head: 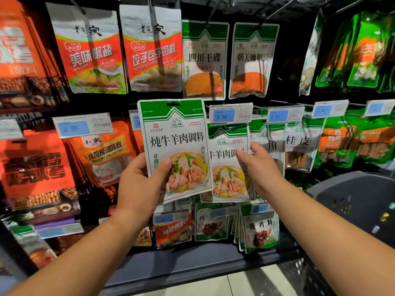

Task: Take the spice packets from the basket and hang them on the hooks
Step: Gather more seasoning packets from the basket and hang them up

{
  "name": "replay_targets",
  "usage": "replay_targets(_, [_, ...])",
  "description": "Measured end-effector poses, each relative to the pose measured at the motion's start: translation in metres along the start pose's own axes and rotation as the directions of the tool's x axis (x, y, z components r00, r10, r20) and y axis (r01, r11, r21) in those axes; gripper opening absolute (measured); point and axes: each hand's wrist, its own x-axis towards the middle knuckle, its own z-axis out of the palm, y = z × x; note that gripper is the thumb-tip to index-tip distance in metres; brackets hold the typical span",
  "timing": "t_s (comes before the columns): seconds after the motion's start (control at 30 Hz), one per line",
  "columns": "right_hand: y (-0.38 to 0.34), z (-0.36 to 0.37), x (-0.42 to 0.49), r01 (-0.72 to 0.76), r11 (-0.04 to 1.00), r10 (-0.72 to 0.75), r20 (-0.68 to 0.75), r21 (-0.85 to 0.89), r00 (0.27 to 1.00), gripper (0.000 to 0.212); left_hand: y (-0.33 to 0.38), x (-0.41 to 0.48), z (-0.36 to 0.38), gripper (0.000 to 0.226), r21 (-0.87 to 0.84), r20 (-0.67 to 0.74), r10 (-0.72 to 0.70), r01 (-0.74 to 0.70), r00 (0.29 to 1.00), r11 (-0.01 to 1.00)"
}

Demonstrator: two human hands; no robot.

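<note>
Dark basket (342, 189), lower right, held a few small items too blurred to identify. Left hand (141, 180) gripped a green-and-white seasoning packet (177, 137) at its lower left edge, thumb across the front. Right hand (260, 167) apparently pinched the matching hung packet (226, 180) just beside it, under the 5.90 price tag (230, 113).

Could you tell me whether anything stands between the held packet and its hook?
Likely the price tag: it covers the hook's tip above the hung packets, which the right hand holds. The left hand holds the packet just left of it.
</note>
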Motion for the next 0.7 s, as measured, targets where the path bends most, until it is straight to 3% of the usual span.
replay_targets(0.1, [-0.005,0.003,0.002,-0.013,0.999,0.01,-0.061,-0.048,0.998,0.07,-0.001,0.001,0.002,0.024,-0.009,0.0,-0.012,0.012,1.0,1.0])
replay_targets(0.3, [0.0,0.007,0.013,-0.031,0.994,0.016,-0.143,-0.101,0.99,0.063,-0.004,0.004,0.003,0.025,-0.019,-0.006,-0.036,0.036,0.999,0.999])
replay_targets(0.4, [0.005,0.01,0.017,-0.012,0.985,-0.027,-0.225,-0.174,0.974,0.026,-0.004,0.004,0.003,0.033,-0.016,-0.005,-0.039,0.039,0.999,0.999])
replay_targets(0.5, [0.009,0.01,0.018,-0.011,0.986,-0.038,-0.289,-0.163,0.956,0.051,-0.005,0.005,0.003,0.034,-0.019,-0.004,-0.029,0.029,1.0,0.999])
replay_targets(0.7, [0.011,0.013,0.022,-0.043,0.976,-0.034,-0.338,-0.216,0.94,0.045,-0.008,0.007,0.002,0.022,-0.028,-0.009,-0.036,0.036,0.999,0.999])
